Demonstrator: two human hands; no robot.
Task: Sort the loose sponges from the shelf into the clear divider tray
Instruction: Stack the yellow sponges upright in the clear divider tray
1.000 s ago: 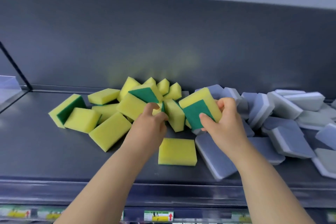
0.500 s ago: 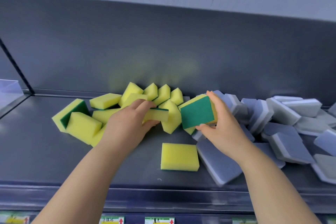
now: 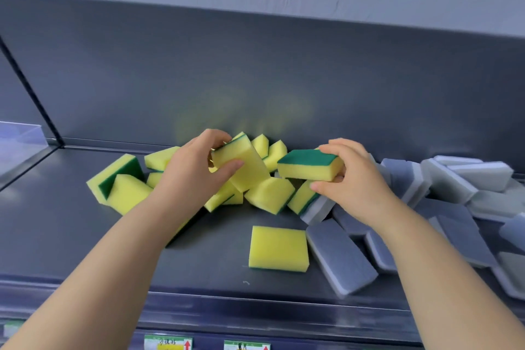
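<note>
Both hands are loaded. The left hand (image 3: 196,176) curls its fingers and thumb round a tilted sponge (image 3: 247,170), yellow side toward the camera. The right hand (image 3: 358,185) pinches a green-topped sponge (image 3: 309,166) between the thumb below and the fingers over its far end.

On the left, the likely trouble is the yellow heap (image 3: 127,193). The tilted sponge appears to lean on its neighbours, so pulling it out could topple them across the shelf (image 3: 71,236). Soft foam also gives under a light grip, so either sponge could slip out on a long carry. In the middle, a flat yellow sponge (image 3: 278,247) lies alone near the front lip, between the two forearms. A careless sweep of either arm could push it over the edge. On the right, the grey sponges (image 3: 454,179) are stacked loosely against the yellow ones just under the right wrist. Moving that hand could set them sliding into the yellow group and muddle the sort.

The clear divider tray (image 3: 20,133) shows only as a transparent corner at the far left, well apart from both hands. Its compartments cannot be seen. The yellow heap sits under and between the hands, and the grey sponges spread out to the right of the right hand.
</note>
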